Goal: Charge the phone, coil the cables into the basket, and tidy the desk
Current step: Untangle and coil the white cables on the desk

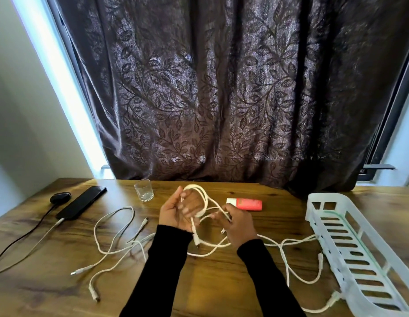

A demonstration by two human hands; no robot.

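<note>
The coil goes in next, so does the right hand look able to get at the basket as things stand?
Probably yes: the basket lies open-topped on that side with only loose cable between. But the right hand is pinching the white cable being coiled.

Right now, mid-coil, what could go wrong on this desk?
1. The white cable looped over the left hand trails into the loose cables on the table; pulling with the right hand could tighten a tangle.
2. A dragged strand could sweep the empty glass or the red tube.
3. Loose strands lie near the phone and its plugged-in charging lead; a snag might unplug it.
</note>
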